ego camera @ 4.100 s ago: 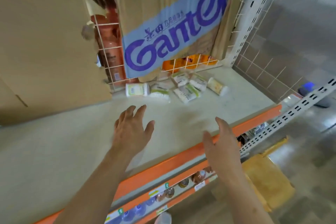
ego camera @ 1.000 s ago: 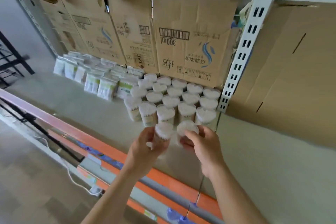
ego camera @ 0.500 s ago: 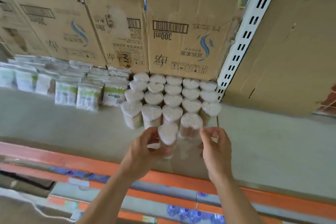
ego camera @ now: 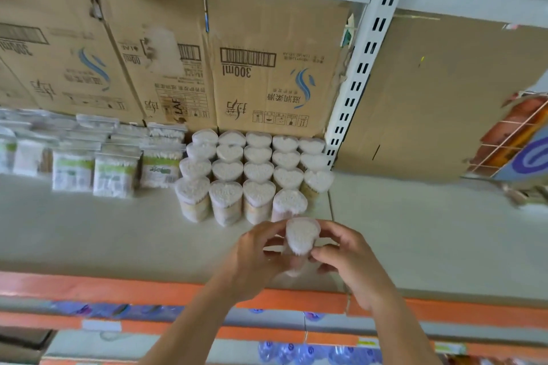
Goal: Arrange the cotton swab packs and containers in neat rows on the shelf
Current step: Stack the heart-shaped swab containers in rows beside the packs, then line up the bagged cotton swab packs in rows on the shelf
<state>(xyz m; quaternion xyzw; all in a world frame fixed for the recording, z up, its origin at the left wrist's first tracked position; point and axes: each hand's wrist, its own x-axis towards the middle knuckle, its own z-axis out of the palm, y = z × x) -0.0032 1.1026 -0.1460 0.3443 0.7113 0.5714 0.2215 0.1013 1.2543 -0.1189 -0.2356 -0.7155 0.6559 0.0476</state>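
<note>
A heart-shaped clear container of cotton swabs point(ego camera: 301, 235) is held between both hands just in front of the block of containers. My left hand point(ego camera: 255, 258) curls round its left side and my right hand point(ego camera: 350, 258) pinches its right side. Behind it stand several rows of the same heart-shaped containers point(ego camera: 255, 175) on the pale shelf point(ego camera: 118, 231). The front row's rightmost container point(ego camera: 289, 204) stands a little forward of its neighbours. Left of the block, flat cotton swab packs point(ego camera: 115, 172) with green labels stand in rows.
Cardboard boxes point(ego camera: 272, 68) line the back of the shelf. A white slotted upright point(ego camera: 355, 83) stands right of the containers, with a large cardboard sheet point(ego camera: 444, 98) beyond it. An orange shelf edge point(ego camera: 148, 290) runs along the front, with bottles below.
My right hand let go of a container at the front row's right end and joined my left hand on the other container, which shifted right. The view moved from another shelf section.
</note>
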